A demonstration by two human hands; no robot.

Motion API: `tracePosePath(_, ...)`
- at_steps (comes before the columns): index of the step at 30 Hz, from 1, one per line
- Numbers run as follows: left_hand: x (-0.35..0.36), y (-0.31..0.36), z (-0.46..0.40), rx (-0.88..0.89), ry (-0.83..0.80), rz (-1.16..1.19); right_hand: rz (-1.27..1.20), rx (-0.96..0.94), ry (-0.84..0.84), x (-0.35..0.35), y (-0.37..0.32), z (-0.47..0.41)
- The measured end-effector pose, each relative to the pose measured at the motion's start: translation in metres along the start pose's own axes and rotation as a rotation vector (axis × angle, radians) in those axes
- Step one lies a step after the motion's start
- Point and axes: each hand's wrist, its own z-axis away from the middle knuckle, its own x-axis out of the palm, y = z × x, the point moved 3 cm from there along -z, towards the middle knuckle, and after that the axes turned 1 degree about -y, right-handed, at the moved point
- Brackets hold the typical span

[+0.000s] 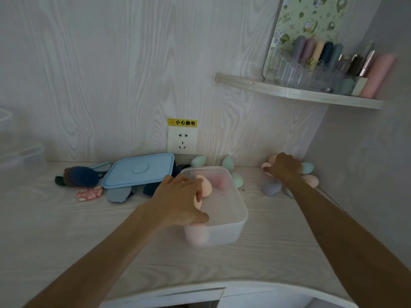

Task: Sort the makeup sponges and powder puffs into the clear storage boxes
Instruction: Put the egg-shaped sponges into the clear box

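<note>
At far left, against the wood-grain wall, faint clear storage boxes (pixel 17 150) stacked on the pale desk (pixel 66 230), likely kept for a later sort. Further right, dark powder puffs (pixel 81 176) in navy and brown heaped beside a red patterned puff (pixel 89 194), with blue-grey puffs (pixel 119 195) tucked under a light blue lid (pixel 139 170), set aside, it seems, to free its box. Above, a white wall socket (pixel 182 140) under a yellow warning label (pixel 182 122).

At centre, an open clear box (pixel 224 227) holding a pink sponge (pixel 219 181) at the back and another pink sponge (pixel 196 237) pressed to the near wall. Left hand (pixel 180 202) reaching in over the left rim, palm down, wrist bent, fingers curled loosely round 2 peach sponges (pixel 205 185), probably about to drop them. Behind the box, 3 mint sponges (pixel 229 163) loose by the wall.

To the right, right hand (pixel 285 167) stretched forward with the arm nearly straight, palm down over a corner cluster of loose sponges (pixel 271 186) in peach, teal, pink and grey-blue. Fingers bent onto the pile, perhaps gathering; actual hold hidden beneath the hand, so cannot tell.

Upper right, a shelf (pixel 295 94) carrying an acrylic organiser (pixel 311 76) of upright cosmetics.
</note>
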Motion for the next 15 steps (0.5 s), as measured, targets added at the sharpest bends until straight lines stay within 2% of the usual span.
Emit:
tracePosePath(4,0.0,0.001,0.001,-0.001,-0.002,0.019,-0.004,0.045,0.032,0.01,0.002,-0.007)
tracePosePath(8,0.001,0.0,0.0,-0.01,-0.008,0.025,-0.064,0.025,-0.034,0.009,0.001,-0.006)
tracePosePath(12,0.0,0.0,0.001,-0.027,0.002,0.04,-0.119,-0.063,-0.093,-0.01,-0.006,0.005)
tracePosePath(15,-0.001,0.002,0.001,-0.023,-0.009,0.043,-0.292,-0.22,-0.16,-0.041,-0.034,0.031)
